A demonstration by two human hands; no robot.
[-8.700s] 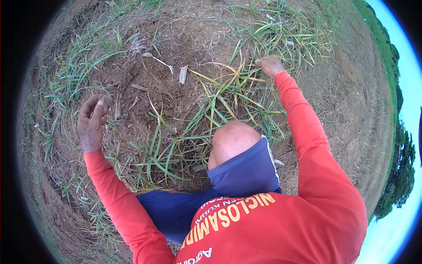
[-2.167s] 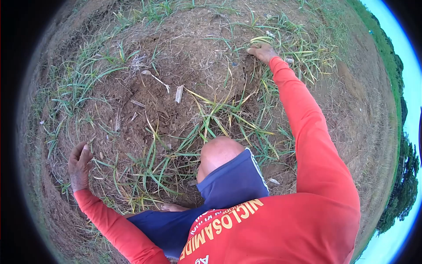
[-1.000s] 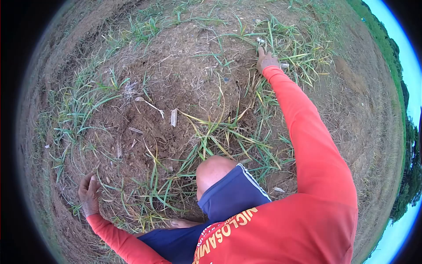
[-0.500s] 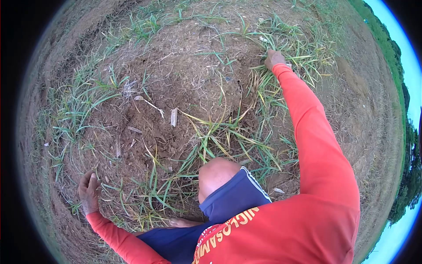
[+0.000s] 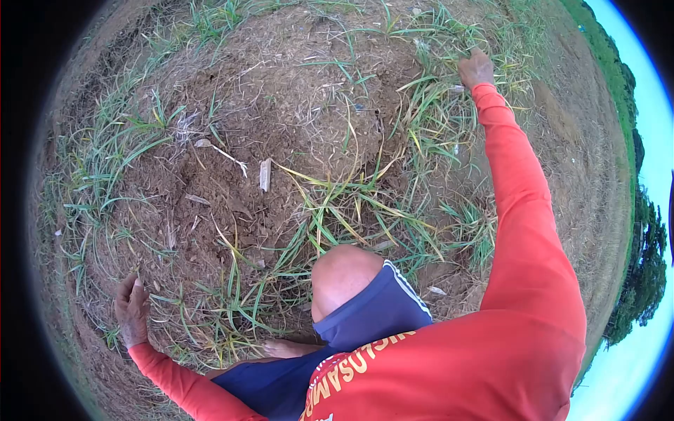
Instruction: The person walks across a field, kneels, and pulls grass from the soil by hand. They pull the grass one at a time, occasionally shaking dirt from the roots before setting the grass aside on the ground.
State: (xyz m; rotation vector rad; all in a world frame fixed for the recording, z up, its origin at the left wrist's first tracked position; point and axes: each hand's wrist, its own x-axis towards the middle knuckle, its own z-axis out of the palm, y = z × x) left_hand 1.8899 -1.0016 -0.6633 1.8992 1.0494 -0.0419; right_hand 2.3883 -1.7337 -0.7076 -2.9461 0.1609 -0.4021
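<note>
Two hands out wide in the head view! Right hand [image 5: 477, 69] reaches into grass [image 5: 430, 112] between one and two o'clock, grip hidden, can't tell; left hand [image 5: 132, 309] at eight, fingers curled, hold unclear.

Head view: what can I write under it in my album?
Right hand at the grass, left hand out to the side, and a bare knee between them.
</note>
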